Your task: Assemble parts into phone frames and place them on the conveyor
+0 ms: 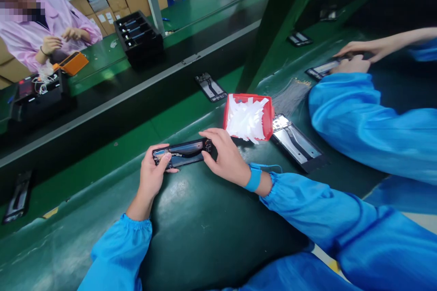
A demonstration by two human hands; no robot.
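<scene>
Both my hands hold a dark phone frame (184, 152) over the green mat (205, 227). My left hand (153, 177) grips its left end, thumb pressed on the top face. My right hand (223, 157) pinches the right end near the camera cut-out; a blue wrist strap (254, 177) circles that wrist. A red tray (269, 118) filled with white paper strips sits just right of my right hand. Beside the tray lies another phone frame (297, 143), face up.
A co-worker's blue sleeve (368, 127) reaches in from the right, and that person's hands (358, 52) rest on a phone part. A person in pink (44, 32) works across the conveyor belt (112, 100). Black stacked trays (139, 38) and loose phone frames (210, 87) lie along the line.
</scene>
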